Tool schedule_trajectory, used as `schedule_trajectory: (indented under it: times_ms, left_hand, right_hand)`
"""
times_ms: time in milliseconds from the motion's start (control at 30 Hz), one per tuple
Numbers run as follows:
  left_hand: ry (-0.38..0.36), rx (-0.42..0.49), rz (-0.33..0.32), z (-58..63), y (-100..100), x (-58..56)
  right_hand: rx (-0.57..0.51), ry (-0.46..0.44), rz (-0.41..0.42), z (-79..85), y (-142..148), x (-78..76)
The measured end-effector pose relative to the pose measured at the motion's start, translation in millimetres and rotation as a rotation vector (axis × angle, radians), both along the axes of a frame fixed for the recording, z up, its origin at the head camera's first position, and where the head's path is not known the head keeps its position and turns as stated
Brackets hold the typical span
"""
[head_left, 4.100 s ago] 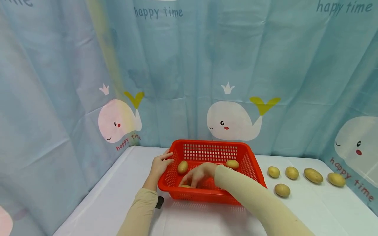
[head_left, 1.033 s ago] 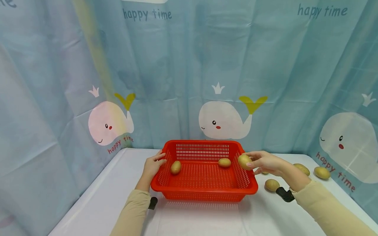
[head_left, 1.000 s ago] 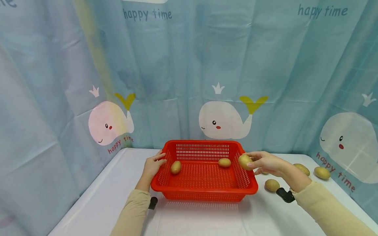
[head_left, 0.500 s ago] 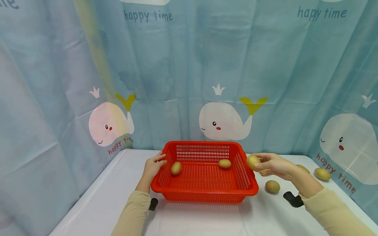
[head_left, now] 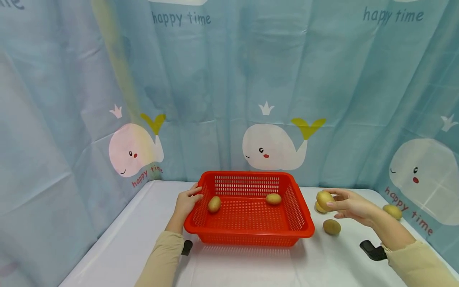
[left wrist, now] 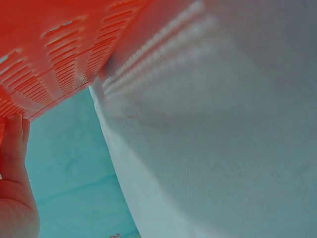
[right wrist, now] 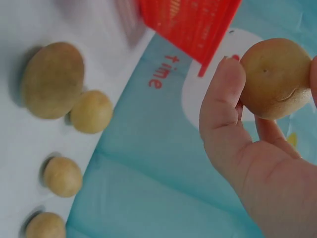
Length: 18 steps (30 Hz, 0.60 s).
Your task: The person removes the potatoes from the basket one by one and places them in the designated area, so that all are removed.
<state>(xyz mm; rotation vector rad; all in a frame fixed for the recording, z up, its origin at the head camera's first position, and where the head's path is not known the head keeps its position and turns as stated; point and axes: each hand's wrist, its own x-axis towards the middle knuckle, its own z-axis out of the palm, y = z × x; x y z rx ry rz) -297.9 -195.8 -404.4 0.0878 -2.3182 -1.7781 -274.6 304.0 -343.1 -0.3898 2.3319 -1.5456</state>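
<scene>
Shifted farther right of the basket [head_left: 249,232]: your right hand [head_left: 353,206], pinching the held potato [head_left: 324,199] (raised above the desk [head_left: 247,267]). Your left hand [head_left: 185,202] rests on the basket's left rim, fingers extended. Two other potatoes [head_left: 273,199] lie inside the basket.

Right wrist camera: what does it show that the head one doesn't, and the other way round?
Only the right wrist view: a crease in the held potato, and four table potatoes in sight at once; in the head view, the right hand hides at least one.

Only the head view: the left hand touching the basket, two potatoes inside it, and the sleeves.

Both: the right hand holding a potato, part of the basket, the table and the curtain.
</scene>
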Motion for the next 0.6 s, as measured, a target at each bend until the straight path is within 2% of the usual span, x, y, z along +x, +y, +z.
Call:
schedule_trajectory:
  times_ms: [333, 600]
  left_hand:
    - [-0.012, -0.01, 0.004, -0.5, 2, -1.4]
    - [-0.026, -0.003, 0.002, 2.8, 0, -0.1]
  right_hand:
    - [0.024, 0.01, -0.106, -13.4, 31, 5.5]
    - [0.036, -0.021, -0.132, -22.2, 46, 7.1]
